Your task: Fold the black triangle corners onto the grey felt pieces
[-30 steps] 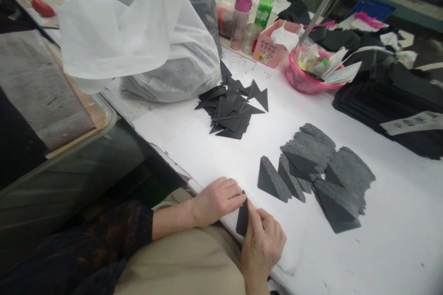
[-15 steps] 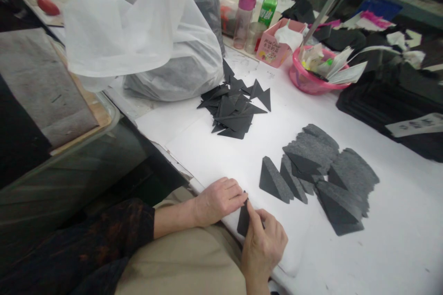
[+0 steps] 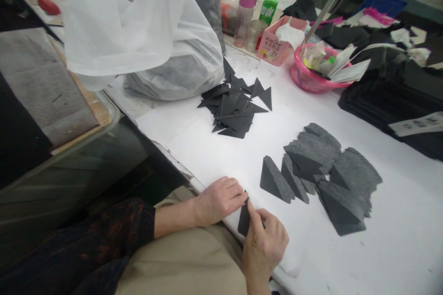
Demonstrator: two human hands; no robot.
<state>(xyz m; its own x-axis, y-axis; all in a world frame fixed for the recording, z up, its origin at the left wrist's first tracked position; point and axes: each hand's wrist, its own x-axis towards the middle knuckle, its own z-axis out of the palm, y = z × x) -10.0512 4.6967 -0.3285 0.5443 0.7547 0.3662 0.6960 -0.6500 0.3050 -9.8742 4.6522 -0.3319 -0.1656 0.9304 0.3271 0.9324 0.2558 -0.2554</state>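
A: State of both hands?
B: Grasping, at the near edge of the table [image 3: 180, 159]. With the left hand [image 3: 221, 199], grips the upper corner of a small dark piece [image 3: 243, 219] at the fingertips; with the right hand [image 3: 265, 239], clasps the side, thumb toward the top. Underside contact: hidden, cannot tell.
A: Reason for gripping at two spots?
B: Probably to prevent so narrow a piece from turning. Rests close to the lap, presumably for easy reach.
A: Arrangement of the other pieces?
B: Piled loosely as a heap of dark triangles [image 3: 235, 110], just beside the white bag [image 3: 180, 67]. Well apart, fanned as grey-faced pieces [image 3: 313, 147]; likely overlapped to leave grey strips exposed.
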